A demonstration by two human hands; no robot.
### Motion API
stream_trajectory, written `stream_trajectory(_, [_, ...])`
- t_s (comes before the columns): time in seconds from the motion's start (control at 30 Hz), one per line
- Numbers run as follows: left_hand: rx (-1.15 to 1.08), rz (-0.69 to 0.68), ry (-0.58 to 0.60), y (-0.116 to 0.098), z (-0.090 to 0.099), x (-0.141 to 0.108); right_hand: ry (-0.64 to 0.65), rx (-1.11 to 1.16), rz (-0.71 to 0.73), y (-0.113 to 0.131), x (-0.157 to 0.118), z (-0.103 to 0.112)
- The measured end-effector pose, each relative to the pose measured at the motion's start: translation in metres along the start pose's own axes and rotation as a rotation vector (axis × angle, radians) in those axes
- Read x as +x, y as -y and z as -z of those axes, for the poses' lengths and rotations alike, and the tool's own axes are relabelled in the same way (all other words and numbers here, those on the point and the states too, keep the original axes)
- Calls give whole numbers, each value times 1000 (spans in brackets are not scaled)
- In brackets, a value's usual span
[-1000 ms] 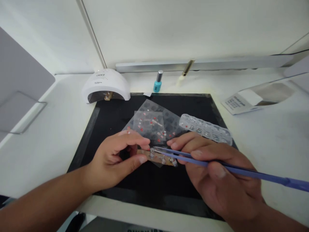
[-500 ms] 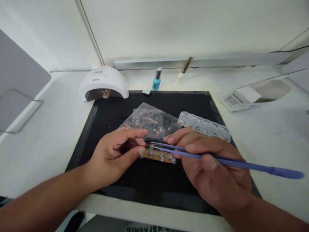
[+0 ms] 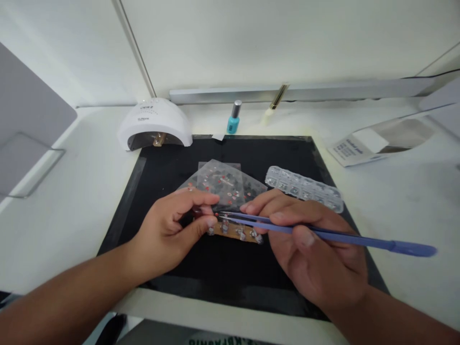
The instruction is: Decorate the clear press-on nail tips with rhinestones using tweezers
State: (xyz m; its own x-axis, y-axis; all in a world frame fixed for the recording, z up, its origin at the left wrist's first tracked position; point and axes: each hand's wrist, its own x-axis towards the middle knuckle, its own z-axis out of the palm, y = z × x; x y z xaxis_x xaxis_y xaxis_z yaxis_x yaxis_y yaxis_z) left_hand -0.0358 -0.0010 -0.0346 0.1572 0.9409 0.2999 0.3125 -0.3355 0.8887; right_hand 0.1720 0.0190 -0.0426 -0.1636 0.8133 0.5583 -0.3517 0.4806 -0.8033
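Note:
My right hand [image 3: 319, 249] holds slim blue-purple tweezers [image 3: 323, 232], their thin metal tips slightly apart. Those tips point at a tiny red piece [image 3: 216, 214] by the fingertips of my left hand [image 3: 168, 227]. My left thumb and fingers are curled together in a pinch; what lies between them is mostly hidden. Just below the tips is a tan strip [image 3: 230, 232] carrying several small shiny, silvery pieces. Clear sheets [image 3: 223, 184] dotted with small red and white decorations lie behind my hands.
A black mat [image 3: 230, 282] covers the middle of the white table. On its right is a clear compartment case [image 3: 304, 189]. Farther back stand a white nail lamp [image 3: 156, 117], a turquoise polish bottle [image 3: 233, 124], a gold-capped bottle [image 3: 276, 100] and an opened carton [image 3: 359, 146].
My right hand and the tweezers have shifted slightly left, bringing the tips closer to the red piece. My left hand has hardly moved.

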Motion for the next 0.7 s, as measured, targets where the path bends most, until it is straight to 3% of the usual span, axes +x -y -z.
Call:
stream_trajectory(0.23, [147, -149, 11, 0, 2, 2, 52, -44, 37, 3, 3, 0])
stream_trajectory(0.7, [230, -174, 83, -7, 5, 0, 186, -156, -17, 14, 3, 10])
